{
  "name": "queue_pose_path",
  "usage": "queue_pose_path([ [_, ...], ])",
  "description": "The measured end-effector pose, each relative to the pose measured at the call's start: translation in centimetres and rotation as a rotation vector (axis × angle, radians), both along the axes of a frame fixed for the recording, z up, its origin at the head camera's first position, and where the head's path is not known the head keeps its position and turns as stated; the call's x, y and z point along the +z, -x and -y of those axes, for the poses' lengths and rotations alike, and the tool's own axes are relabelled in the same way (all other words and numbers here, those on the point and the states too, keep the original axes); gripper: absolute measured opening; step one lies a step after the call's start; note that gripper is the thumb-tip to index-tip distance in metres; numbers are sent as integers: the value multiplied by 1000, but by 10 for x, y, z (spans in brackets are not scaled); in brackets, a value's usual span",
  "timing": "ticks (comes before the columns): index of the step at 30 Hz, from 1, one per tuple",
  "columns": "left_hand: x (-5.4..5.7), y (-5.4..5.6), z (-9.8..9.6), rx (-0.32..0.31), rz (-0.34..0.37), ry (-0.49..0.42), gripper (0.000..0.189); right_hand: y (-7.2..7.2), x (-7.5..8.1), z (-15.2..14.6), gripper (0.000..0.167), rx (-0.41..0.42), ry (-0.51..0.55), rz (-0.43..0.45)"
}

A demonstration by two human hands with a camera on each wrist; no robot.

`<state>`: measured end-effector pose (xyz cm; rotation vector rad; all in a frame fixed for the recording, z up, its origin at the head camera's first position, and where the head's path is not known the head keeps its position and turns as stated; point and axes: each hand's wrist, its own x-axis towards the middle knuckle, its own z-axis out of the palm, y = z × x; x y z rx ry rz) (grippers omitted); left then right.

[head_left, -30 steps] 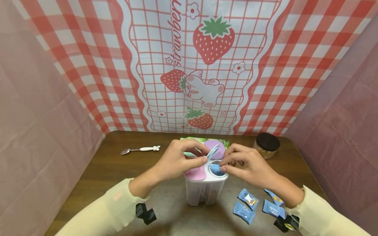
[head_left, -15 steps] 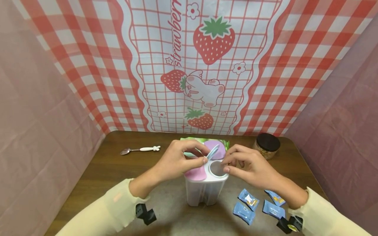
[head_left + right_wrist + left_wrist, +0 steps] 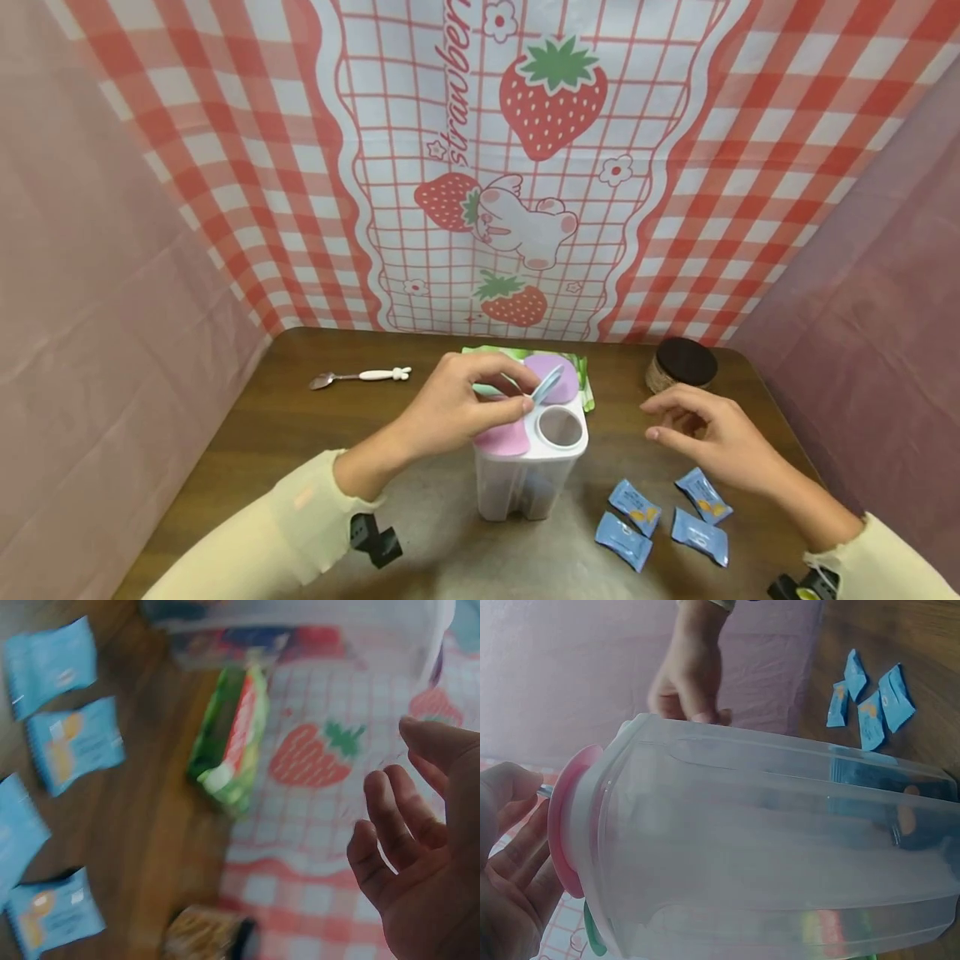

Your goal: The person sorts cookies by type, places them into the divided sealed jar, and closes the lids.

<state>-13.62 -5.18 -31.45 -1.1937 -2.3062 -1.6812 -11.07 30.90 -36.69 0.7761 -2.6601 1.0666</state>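
Observation:
A clear plastic storage container [image 3: 517, 492] with a white top stands upright mid-table. My left hand [image 3: 465, 404] pinches its raised light-blue flap lid [image 3: 551, 382] beside the uncovered round opening [image 3: 560, 427]. The pink lid [image 3: 504, 440] and purple lid [image 3: 558, 375] lie shut. Blue wrapped packets [image 3: 866, 776] show through the wall near the base in the left wrist view. To the right of the container, my right hand [image 3: 716, 433] hovers with relaxed fingers and holds nothing. Several loose blue packets [image 3: 700, 536] lie on the table below it.
A jar with a black lid [image 3: 684, 363] stands at the back right. Behind the container lies a green printed bag [image 3: 232, 742]. A spoon with a white handle [image 3: 382, 375] rests at the back left. A strawberry-print cloth [image 3: 517, 225] hangs behind the table.
A blue packet at the round opening has dropped into the container from my right hand. That hand has then moved right, away from the container. My left hand keeps the flap raised.

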Motion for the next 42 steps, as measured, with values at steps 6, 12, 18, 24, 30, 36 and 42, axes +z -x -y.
queue_pose_path([
  [6, 2, -1, -1, 3, -2, 9, 17, -4, -34, -30, 27, -75, -11, 137],
  [12, 4, -2, -1, 6, -15, 14, 17, -7, -64, -54, 31, -117, -63, 255],
  [18, 3, -3, 0, 7, -6, 19, 17, -8, -89, -76, 40, -138, -117, 330],
  [24, 1, -2, -2, -3, -14, 14, 17, -11, -106, -92, 40, -206, -165, 320],
  [30, 0, -2, -2, -3, -24, 10, 17, -14, -119, -100, 39, -179, -136, 353],
  [36, 1, -2, -2, -6, -32, 7, 17, -15, -126, -100, 40, -197, -123, 352],
  [42, 0, -2, -3, -8, -26, 2, 17, -16, -126, -96, 39, -244, -153, 336],
])
